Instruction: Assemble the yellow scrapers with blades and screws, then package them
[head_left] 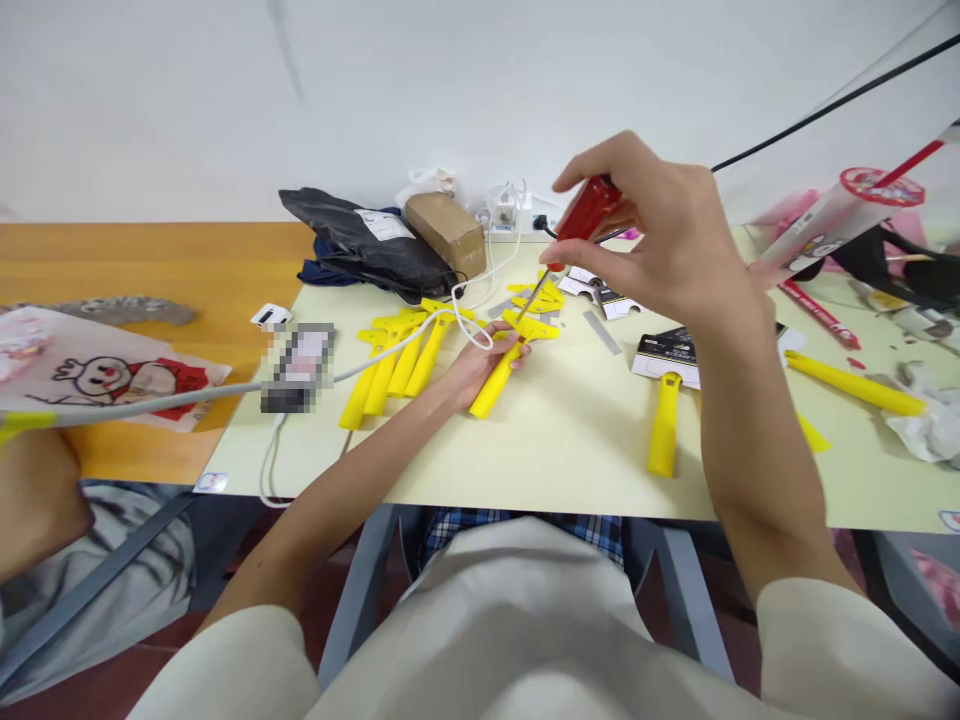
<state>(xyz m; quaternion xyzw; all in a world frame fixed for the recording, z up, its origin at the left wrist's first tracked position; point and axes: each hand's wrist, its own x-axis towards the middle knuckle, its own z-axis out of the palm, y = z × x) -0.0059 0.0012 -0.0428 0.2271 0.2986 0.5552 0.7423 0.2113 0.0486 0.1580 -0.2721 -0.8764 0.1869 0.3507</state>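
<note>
My right hand is closed around the red handle of a screwdriver, raised above the table. The shaft slants down to the head of a yellow scraper; whether its tip sits in a screw I cannot tell. My left hand grips that scraper near its neck, handle pointing toward me. Left of it lie several more yellow scrapers. Behind are loose yellow scraper heads and thin grey blades. Another yellow handle lies right, against a black-and-white packaging card.
A white cable crosses the table over the scrapers. At the back lie a black plastic bag and a cardboard box. A tall cup stands right, near another yellow handle. Another person's arm shows at left.
</note>
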